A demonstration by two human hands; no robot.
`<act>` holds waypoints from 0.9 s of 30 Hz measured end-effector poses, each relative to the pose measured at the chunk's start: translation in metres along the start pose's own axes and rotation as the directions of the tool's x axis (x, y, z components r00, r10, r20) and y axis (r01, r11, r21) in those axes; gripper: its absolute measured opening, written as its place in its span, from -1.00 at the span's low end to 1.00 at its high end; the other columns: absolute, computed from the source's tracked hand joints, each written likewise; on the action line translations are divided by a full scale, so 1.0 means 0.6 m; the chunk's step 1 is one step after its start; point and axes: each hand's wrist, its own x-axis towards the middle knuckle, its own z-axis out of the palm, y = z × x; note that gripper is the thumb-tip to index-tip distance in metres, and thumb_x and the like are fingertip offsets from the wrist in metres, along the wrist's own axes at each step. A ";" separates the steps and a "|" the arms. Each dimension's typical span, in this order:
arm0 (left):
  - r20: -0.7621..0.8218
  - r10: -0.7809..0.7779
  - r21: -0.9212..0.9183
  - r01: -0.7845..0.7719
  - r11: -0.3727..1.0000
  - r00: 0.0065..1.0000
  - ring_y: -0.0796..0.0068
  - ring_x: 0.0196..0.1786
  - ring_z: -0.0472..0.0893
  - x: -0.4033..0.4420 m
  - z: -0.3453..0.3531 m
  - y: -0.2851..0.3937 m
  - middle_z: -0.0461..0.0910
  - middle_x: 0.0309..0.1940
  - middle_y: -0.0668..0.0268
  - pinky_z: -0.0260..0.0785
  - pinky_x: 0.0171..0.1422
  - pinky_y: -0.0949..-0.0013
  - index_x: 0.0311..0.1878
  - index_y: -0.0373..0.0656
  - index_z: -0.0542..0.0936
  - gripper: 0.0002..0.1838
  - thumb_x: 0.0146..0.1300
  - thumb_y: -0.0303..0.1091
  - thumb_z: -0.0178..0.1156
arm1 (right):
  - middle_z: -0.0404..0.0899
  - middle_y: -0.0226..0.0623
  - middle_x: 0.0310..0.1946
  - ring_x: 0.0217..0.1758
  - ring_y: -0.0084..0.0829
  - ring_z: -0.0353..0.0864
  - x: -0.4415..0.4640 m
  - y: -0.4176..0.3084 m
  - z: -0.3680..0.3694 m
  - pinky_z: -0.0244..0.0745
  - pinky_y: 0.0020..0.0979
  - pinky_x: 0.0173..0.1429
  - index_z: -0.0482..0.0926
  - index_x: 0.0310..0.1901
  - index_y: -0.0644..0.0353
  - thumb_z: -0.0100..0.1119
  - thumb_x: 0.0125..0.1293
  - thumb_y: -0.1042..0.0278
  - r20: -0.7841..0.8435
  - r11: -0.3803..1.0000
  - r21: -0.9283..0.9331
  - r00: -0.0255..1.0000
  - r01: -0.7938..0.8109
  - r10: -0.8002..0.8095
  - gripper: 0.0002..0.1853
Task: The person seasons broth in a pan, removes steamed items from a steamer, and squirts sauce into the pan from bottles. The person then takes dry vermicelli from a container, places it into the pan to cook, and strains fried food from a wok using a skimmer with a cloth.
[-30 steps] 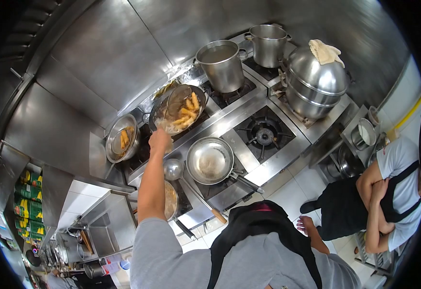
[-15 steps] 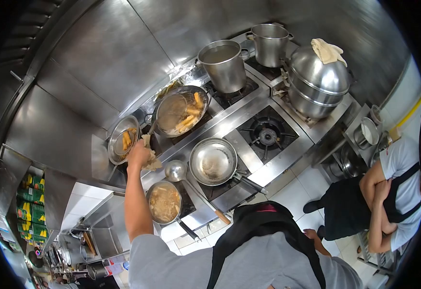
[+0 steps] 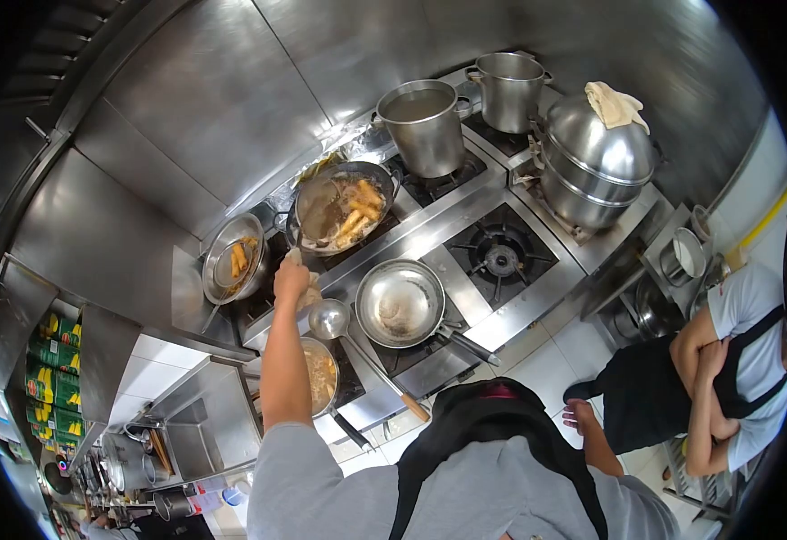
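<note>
My left hand (image 3: 292, 281) is closed around a pale cloth (image 3: 310, 290) and the handle of a round wire strainer (image 3: 320, 209). The strainer's head lies in a dark wok (image 3: 298, 232) of bubbling oil, beside several golden fried pieces (image 3: 354, 221). More fried pieces sit in a metal bowl (image 3: 211, 270) left of the wok. My right hand (image 3: 580, 418) hangs low at the right of my body, empty, with its fingers apart. Nearest my left forearm are a ladle (image 3: 328, 319) and a pan of bubbling food (image 3: 319, 376), partly hidden by the arm.
An empty-looking pan (image 3: 400, 303) rests on the front burner. Behind stand two tall pots (image 3: 425, 135) and a domed steamer (image 3: 591, 175) with a cloth on top. At the right, a person (image 3: 717, 360) in a black apron stands with arms folded. A sink (image 3: 197, 432) is at lower left.
My left hand moved toward the bowl, then back right and up beside the wok. The strainer has shifted within the wok. My right hand shows more fully than half a second ago.
</note>
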 end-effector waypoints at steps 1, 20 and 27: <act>-0.015 0.057 -0.067 -0.058 0.996 0.998 -0.14 0.17 0.60 0.017 0.017 -0.002 0.62 0.08 -0.15 0.43 0.26 0.00 0.22 -0.25 0.54 -0.48 0.19 -0.28 0.05 | 0.56 -0.25 -0.09 -0.06 -0.22 0.59 -0.004 0.002 0.004 0.56 -0.09 -0.01 0.47 0.13 0.07 -0.02 0.38 0.31 -0.008 1.000 -0.012 1.000 -0.017 0.017 -0.68; 0.404 0.112 -0.758 0.264 0.596 0.908 0.17 -0.16 0.70 0.132 0.088 -0.033 0.68 -0.16 0.08 0.56 -0.12 0.07 -0.04 -0.24 0.64 -0.68 0.28 -0.48 -0.09 | 0.67 -0.17 0.02 0.05 -0.22 0.68 -0.020 0.117 -0.034 0.61 -0.19 0.06 0.55 0.19 0.26 0.05 0.45 0.27 -0.001 0.986 -0.129 0.994 -0.104 0.105 -0.62; -0.025 0.186 -0.103 -0.188 0.977 0.982 -0.16 0.11 0.61 0.006 -0.050 0.072 0.66 0.01 -0.10 0.44 0.19 0.01 0.10 -0.10 0.59 -0.62 0.22 -0.35 0.00 | 0.59 -0.19 0.03 0.09 -0.24 0.63 -0.018 0.068 -0.008 0.57 -0.17 0.09 0.52 0.19 0.24 -0.02 0.48 0.30 0.031 0.987 -0.124 0.993 -0.105 0.110 -0.65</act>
